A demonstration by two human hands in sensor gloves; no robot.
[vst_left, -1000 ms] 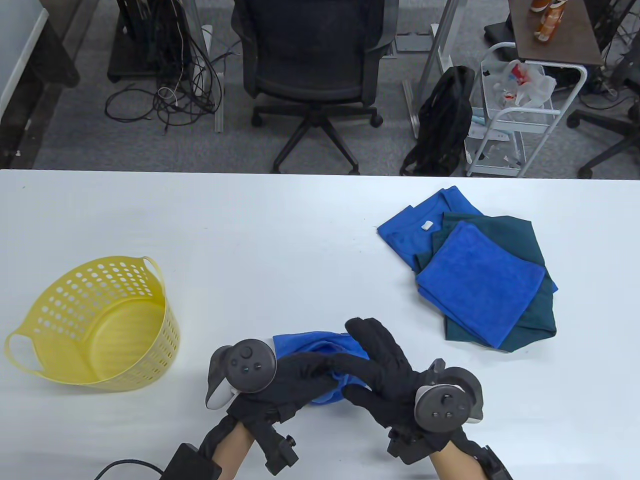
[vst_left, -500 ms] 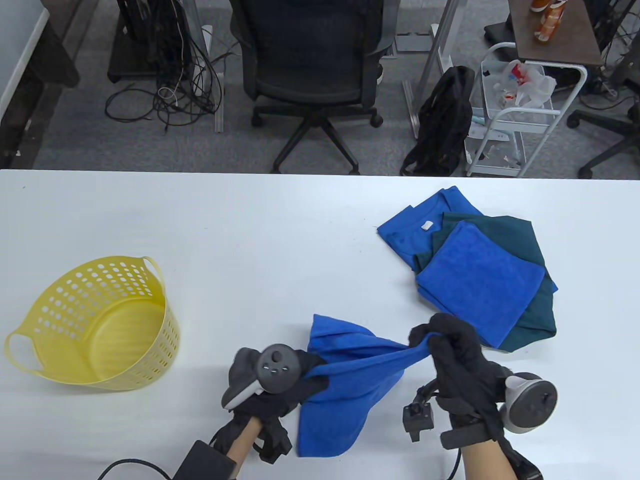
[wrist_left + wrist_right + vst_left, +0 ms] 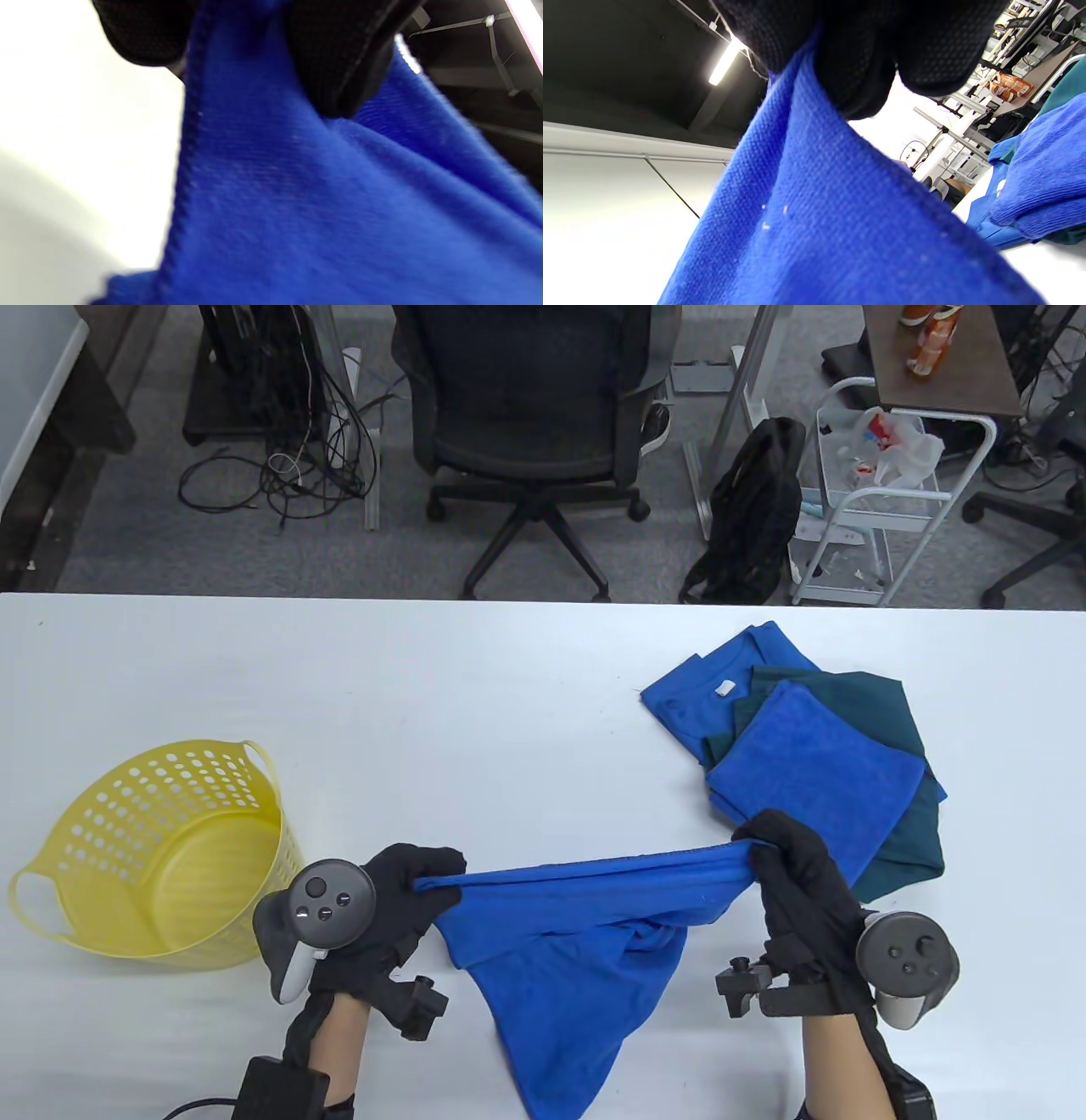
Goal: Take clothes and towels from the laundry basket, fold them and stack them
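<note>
I have the blue cloth (image 3: 577,950) stretched between my two hands, above the near edge of the table (image 3: 475,712). My left hand (image 3: 382,899) pinches one top corner, and my right hand (image 3: 793,869) pinches the other, fingers curled tight over the hem in both wrist views. The top edge runs taut between them; below it the fabric hangs twisted and bunched, trailing to a point toward me.

What worries me is that twist. If I lay the cloth down as it is, I judge the crease will be locked into the fold and the piece will come out lopsided. A shake should free it, but my grips are only on the corners (fingertip pinches, not full fistfuls), so a hard snap could pull one loose.

My right hand sits just beside the near corner of the folded stack (image 3: 814,763), which has a blue towel on top, dark green beneath and a blue shirt at the bottom. Swinging the cloth outward on that side could drag the stack's edge. The yellow laundry basket (image 3: 161,857) stands just left of my left hand and looks empty. The open room is the broad white stretch ahead of me, between basket and stack.
</note>
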